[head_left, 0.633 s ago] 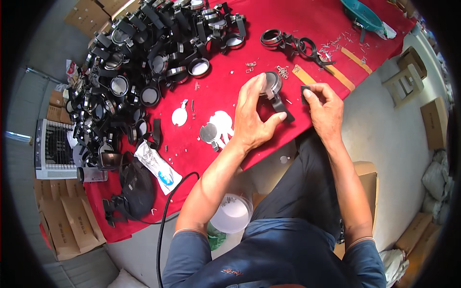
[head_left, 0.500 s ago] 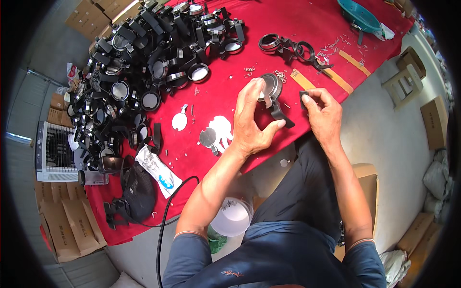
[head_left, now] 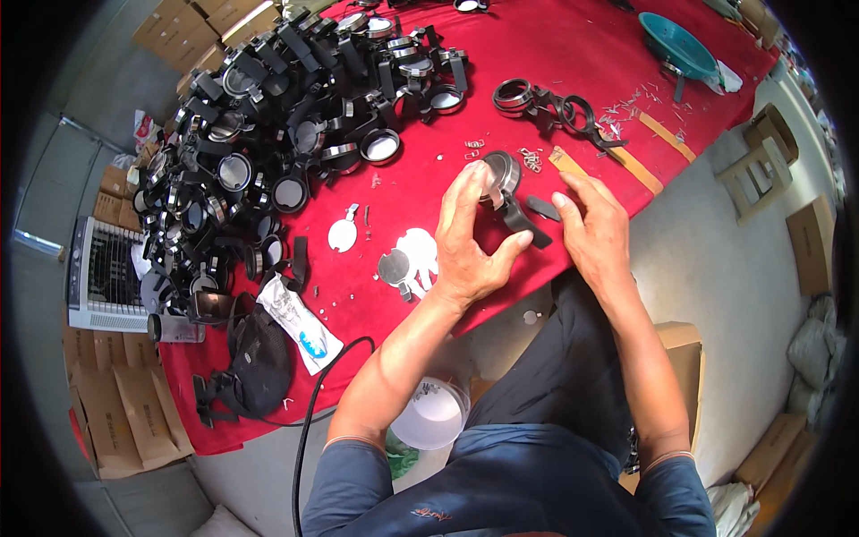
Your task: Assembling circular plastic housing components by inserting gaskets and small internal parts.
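Note:
My left hand [head_left: 470,246] holds a round metal-rimmed part with a curved black handle [head_left: 519,217]. The fingers rest along the left side of its ring, and the thumb reaches to the handle's lower end. A small flat dark piece [head_left: 542,208] lies on the red cloth right beside the handle. My right hand [head_left: 598,233] is just to the right of that piece, thumb and fingers apart, with nothing seen in it. Left of my left hand are thin silvery discs with tabs [head_left: 394,267] and a single white disc [head_left: 342,235].
A big heap of similar black-handled ring parts [head_left: 291,134] covers the red table's [head_left: 412,192] left side. More rings [head_left: 546,103], metal clips [head_left: 531,159], yellow strips [head_left: 631,168] and a teal basin [head_left: 678,46] are farther off. A white bucket [head_left: 431,413] stands below the front edge.
My right hand has let go of the small dark piece, which now lies on the cloth, and its fingers have spread. My left hand keeps its hold. The whole view has shifted slightly.

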`<state>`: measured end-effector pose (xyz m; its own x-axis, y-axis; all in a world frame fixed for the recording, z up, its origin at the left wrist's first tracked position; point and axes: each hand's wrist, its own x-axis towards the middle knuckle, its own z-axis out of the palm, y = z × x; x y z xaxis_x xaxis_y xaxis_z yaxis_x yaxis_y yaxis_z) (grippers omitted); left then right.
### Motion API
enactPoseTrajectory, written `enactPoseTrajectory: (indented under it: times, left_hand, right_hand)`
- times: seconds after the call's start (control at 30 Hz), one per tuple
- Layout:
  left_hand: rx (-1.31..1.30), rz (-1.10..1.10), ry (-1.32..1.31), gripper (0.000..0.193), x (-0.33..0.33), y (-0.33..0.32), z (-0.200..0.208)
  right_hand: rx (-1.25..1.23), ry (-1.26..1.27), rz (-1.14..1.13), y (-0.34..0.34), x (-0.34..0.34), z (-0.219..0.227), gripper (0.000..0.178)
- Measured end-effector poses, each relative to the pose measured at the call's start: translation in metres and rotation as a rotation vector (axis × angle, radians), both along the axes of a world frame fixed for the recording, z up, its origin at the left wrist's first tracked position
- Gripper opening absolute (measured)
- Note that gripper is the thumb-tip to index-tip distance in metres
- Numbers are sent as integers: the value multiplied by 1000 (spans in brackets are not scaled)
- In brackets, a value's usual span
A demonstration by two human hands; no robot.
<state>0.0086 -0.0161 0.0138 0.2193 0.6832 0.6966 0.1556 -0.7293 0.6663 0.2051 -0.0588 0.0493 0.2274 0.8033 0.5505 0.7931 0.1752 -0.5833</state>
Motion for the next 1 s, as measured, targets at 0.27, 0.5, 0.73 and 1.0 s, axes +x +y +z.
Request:
enactPoseTrajectory:
  times: [0.27,0.5,0.73,1.0]
  left_hand:
    - [-238,264,109,82,7,4,-6]
    - [-297,298,-95,76,6,14,-12]
    - [-254,325,71,70,10,13,-13]
    - [-207,294,77,71,14,8,-7]
  right_hand:
    - [-233,-53,333,-6,-33,25,52]
    - [-223,4,250,39,-26,13,37]
    - [-137,293,139,156,-54,55,39]
    - [-133,143,227,289,-130,126,49]
